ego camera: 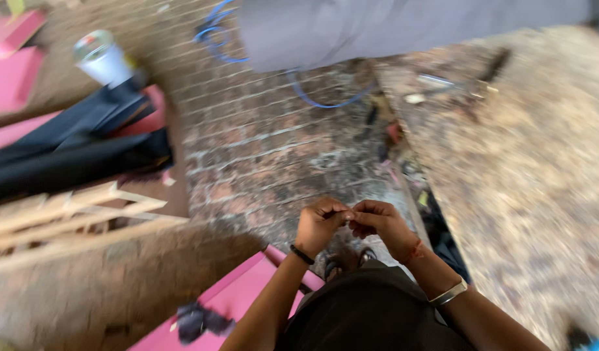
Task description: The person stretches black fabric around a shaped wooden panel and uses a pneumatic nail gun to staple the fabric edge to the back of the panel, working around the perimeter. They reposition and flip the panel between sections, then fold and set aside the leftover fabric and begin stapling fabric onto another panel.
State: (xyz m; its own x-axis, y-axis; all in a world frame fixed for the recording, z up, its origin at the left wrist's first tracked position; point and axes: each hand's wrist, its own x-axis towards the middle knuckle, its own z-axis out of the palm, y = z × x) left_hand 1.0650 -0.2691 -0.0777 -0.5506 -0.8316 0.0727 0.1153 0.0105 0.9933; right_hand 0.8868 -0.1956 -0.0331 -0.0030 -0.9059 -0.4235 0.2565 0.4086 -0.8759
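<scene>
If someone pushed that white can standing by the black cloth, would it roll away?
Probably it would tip first: the white can stands upright and looks tall for its base. Once on its round side it would likely roll, though the black cloth beside it might stop it. Its weight cannot be told.

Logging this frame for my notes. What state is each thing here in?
Left hand: fingers curled shut, pinching something too small and blurred to identify, touching the other hand.
Right hand: fingers curled shut at the same spot.
Cup: tilted, lid on.
Blue cable: lying looped on the brick floor.
Pink board: lying flat, dark rag crumpled on it.
Black cloth: draped in folds.
</scene>
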